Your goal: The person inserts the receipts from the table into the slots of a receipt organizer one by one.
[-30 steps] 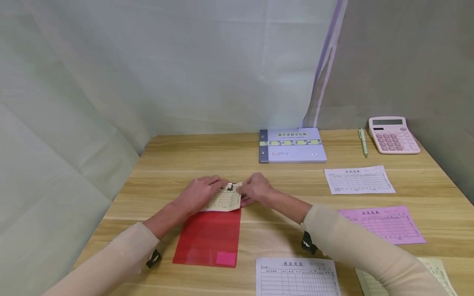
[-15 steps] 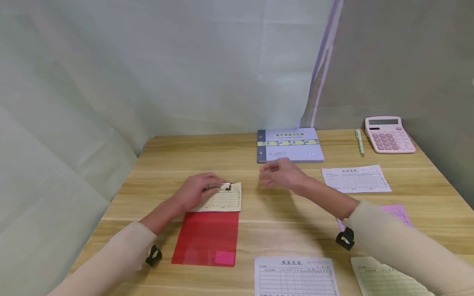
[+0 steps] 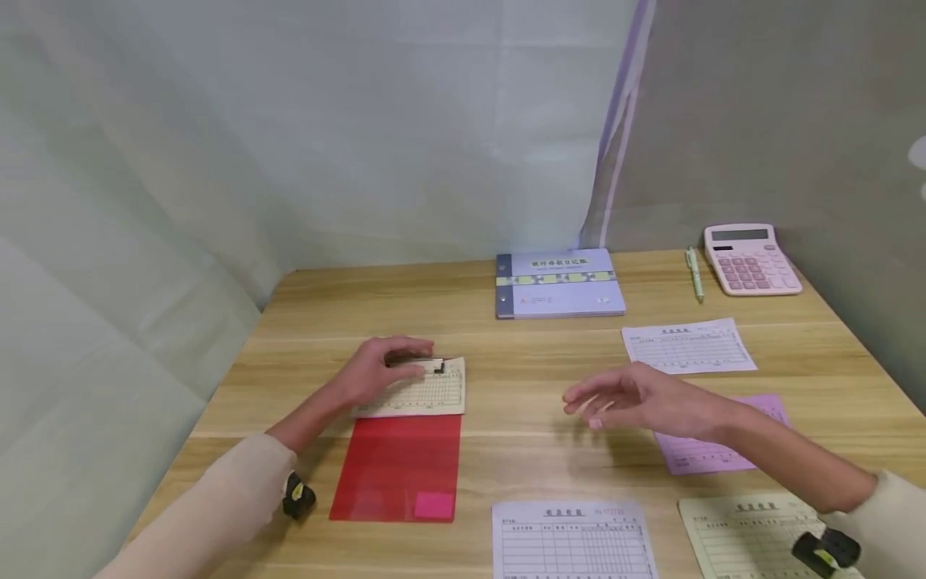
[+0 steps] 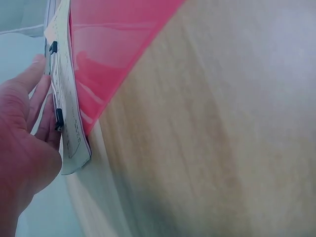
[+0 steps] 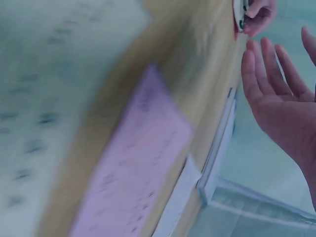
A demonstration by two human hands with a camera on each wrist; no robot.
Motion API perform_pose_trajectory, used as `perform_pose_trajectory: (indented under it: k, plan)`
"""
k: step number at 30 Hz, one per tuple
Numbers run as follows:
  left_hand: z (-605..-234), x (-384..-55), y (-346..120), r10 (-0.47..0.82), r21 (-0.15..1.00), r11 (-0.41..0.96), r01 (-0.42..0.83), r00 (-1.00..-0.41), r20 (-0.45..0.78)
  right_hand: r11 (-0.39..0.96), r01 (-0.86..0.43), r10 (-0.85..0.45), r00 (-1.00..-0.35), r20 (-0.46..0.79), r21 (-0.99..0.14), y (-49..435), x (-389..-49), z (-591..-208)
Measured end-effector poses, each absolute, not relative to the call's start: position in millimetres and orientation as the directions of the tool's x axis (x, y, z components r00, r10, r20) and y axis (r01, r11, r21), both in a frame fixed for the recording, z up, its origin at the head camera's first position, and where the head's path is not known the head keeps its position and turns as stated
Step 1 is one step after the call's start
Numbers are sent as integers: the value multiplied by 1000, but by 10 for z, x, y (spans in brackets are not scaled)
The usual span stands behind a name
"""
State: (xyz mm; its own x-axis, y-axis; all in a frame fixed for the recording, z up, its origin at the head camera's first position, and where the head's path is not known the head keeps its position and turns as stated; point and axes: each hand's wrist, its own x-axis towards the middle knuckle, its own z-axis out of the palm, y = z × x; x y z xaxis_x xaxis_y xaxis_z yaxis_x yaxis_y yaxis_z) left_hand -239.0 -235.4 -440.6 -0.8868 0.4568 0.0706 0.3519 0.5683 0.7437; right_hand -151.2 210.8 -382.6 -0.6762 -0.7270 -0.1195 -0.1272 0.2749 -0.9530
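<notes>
A red clipboard point(image 3: 394, 466) lies at the left of the table, with a pink label near its lower right corner. Under its metal clip point(image 3: 438, 366) sits a stack of cream printed slips point(image 3: 434, 394). My left hand point(image 3: 376, 374) is at the clip, fingers along the top edge and thumb over the slips; the left wrist view shows its fingers fairly straight beside the clip point(image 4: 57, 86). Whether they touch it is hard to tell. My right hand point(image 3: 644, 402), holding nothing, hovers above the table left of a purple slip point(image 3: 705, 454), its fingers loosely extended.
Two white slips lie at the front point(image 3: 571, 539) and further back point(image 3: 687, 347). A pale yellow slip point(image 3: 745, 527) is at front right, partly behind the right wrist. At the back are a ledger book point(image 3: 560, 285), a green pen point(image 3: 694, 275) and a pink calculator point(image 3: 752, 261).
My right hand has let go of the slips' right edge and moved right, then nearer to me. The left hand has stayed by the clip, its fingers parting from it a little.
</notes>
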Motion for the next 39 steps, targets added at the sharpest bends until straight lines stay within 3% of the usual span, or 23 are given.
perform_pose_trajectory:
  k: [10,22,30,39]
  plan:
    - [-4435,-2385,-2371,464,753,568,333,-885,42,301,-381,-771,-636,12,-874,2322,-1042,-4111]
    - [-4430,-2382,-2361,471,726,590,354,-881,46,331,-602,-757,-629,176,-727,2328,-822,-4443]
    - [-4398,-2382,-2362,472,723,596,350,-881,37,419,-615,-732,-664,153,-669,2324,-786,-4491]
    - [-4446,-2396,-2370,481,710,593,381,-874,68,426,-495,-688,-721,83,-757,2282,-801,-4445]
